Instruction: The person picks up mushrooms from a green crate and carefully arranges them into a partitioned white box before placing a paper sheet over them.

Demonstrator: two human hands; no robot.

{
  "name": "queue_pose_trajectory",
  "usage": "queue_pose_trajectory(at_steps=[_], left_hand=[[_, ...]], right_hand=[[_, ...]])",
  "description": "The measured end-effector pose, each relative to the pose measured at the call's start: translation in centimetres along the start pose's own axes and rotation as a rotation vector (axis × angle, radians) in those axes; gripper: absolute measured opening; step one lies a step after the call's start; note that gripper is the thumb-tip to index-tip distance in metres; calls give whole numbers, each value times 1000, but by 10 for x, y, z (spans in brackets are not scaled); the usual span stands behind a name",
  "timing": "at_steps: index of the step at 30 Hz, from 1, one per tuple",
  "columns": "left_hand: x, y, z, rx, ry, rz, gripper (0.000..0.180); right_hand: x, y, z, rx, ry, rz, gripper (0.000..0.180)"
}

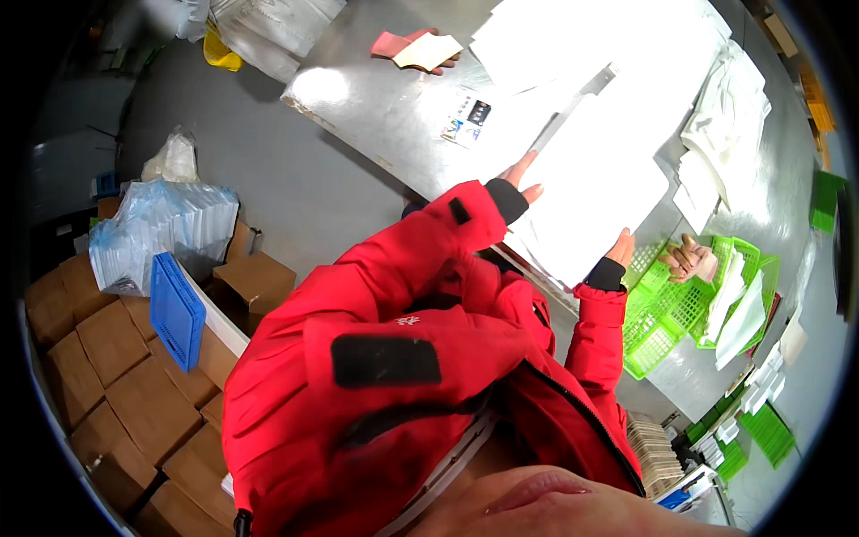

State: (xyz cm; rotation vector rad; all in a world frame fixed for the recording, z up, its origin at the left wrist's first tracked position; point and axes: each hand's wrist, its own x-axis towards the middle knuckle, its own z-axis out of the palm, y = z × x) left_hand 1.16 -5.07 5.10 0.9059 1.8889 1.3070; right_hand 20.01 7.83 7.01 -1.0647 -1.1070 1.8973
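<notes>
A bright white sheet or stack of sheets lies on the metal table in front of me; glare hides its layers. At its left edge rests my left hand, its index finger stretched out and thumb apart. My right hand touches the near right edge of the sheet, fingers extended and gripping nothing visible. Beyond my left hand a narrow grey strip like a ruler runs along the sheet. Both arms wear red jacket sleeves with black cuffs.
Green plastic baskets holding white pieces stand at the right, with a beige glove on them. White fabric-like material lies at the far right. A red-and-yellow glove-like item lies far left on the table. Cardboard boxes fill the lower left.
</notes>
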Motion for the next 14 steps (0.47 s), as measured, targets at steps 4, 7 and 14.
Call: queue_pose_trajectory(at_steps=[4, 7, 14], left_hand=[[-31, -25, -110, 57, 223, 212, 69], [-46, -67, -212, -127, 305, 217, 75], [-48, -138, -414, -15, 339, 310, 80]], right_hand=[[-5, 11, 107, -60, -182, -69, 38], [-2, 61, 214, -45, -118, -21, 25], [28, 198, 400, -458, -299, -222, 52]])
